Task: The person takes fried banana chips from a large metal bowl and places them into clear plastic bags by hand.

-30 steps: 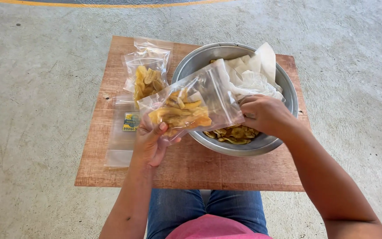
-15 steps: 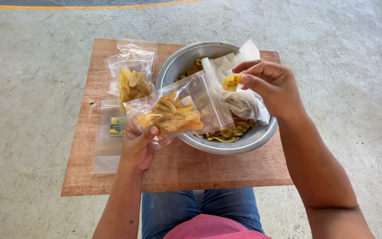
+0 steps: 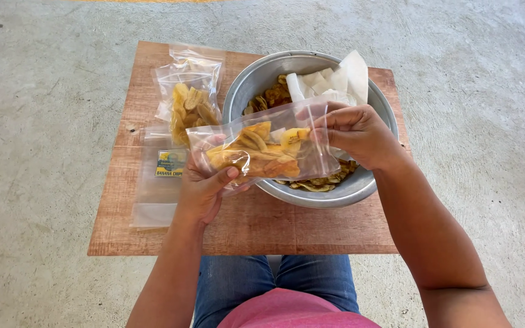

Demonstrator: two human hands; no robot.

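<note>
Two filled bags (image 3: 189,100) lie beside the metal bowl (image 3: 360,185).

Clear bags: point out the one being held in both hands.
It is the clear bag of yellow chips lifted in front of the metal bowl, left hand under it, right hand at its mouth. The other filled bag lies on the wooden board.
</note>
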